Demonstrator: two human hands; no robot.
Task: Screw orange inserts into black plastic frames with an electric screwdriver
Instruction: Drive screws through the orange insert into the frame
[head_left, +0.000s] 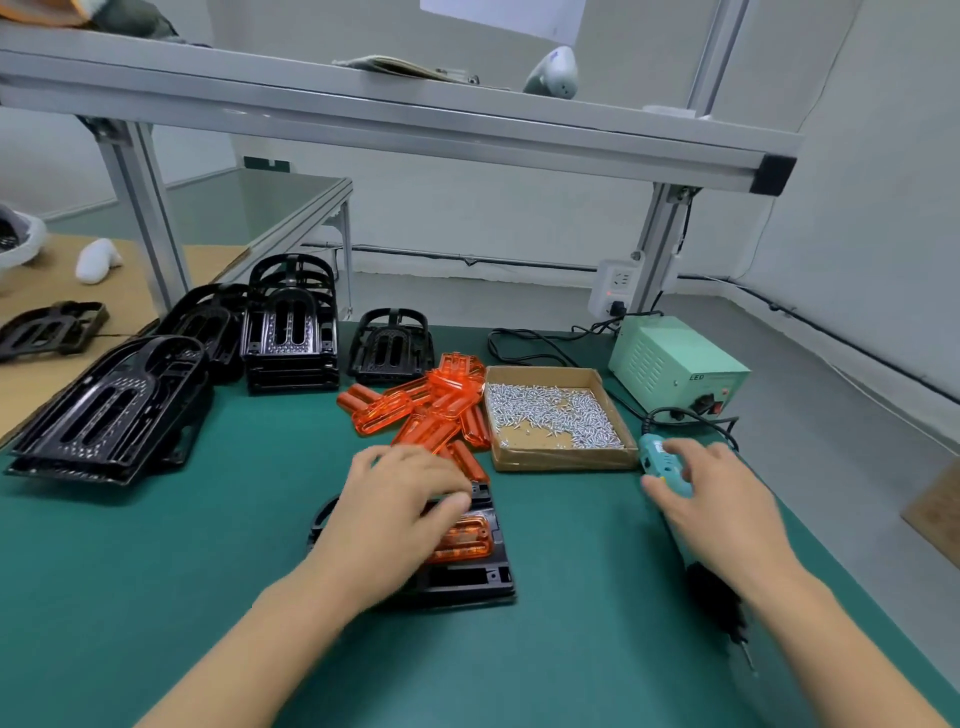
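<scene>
Beside the cardboard screw box (563, 460), the right hand (727, 504) grips the teal electric screwdriver (662, 467). Nearer than that box, the left hand (389, 512) presses flat, fingers relaxed, on an orange insert (465, 540) seated in a black frame (467, 579).

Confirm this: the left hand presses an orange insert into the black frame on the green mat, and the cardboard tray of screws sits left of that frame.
One detail is wrong. In the head view the cardboard tray of screws sits right of the black frame, beyond it. The left hand does rest on the orange insert in that frame.
</scene>
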